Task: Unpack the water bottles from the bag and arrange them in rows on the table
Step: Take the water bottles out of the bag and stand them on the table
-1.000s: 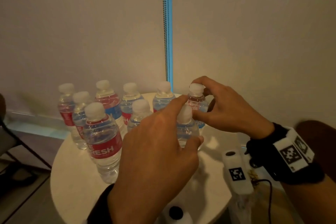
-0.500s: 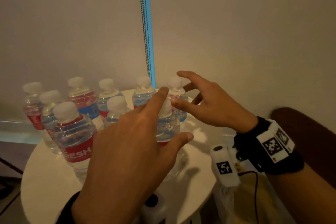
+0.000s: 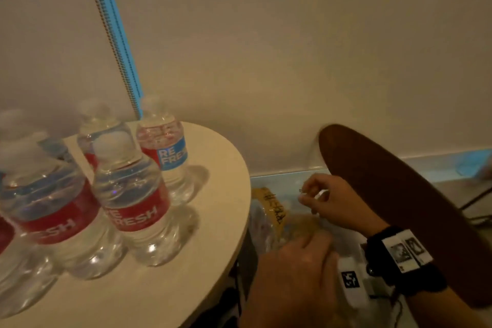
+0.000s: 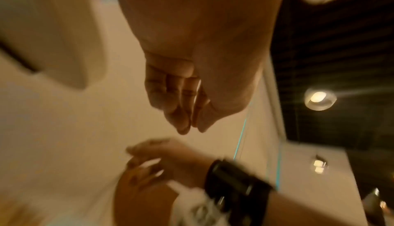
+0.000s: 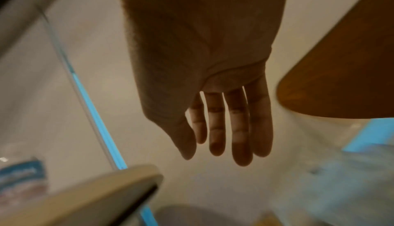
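Note:
Several clear water bottles with white caps stand in rows on the round pale table (image 3: 210,247). A red-label bottle (image 3: 133,202) is nearest the edge, with a blue-label bottle (image 3: 165,146) behind it. To the right of the table, lower down, sits a crinkled clear and yellow plastic bag (image 3: 274,210). My right hand (image 3: 308,194) hovers over the bag's top; in the right wrist view its fingers (image 5: 238,136) hang straight and empty. My left hand (image 3: 316,242) is lower and nearer me, above the bag, with fingers loosely bent toward the thumb (image 4: 192,125) and nothing in them.
A dark brown rounded chair back (image 3: 399,194) stands close on the right of the bag, behind my right wrist. A blue strip and bead chain (image 3: 117,34) run down the wall behind the table. The table edge (image 5: 95,187) lies left of my right hand.
Both hands have let go of the bottles on the table and dropped down to the right, to the bag. My view has swung right with them.

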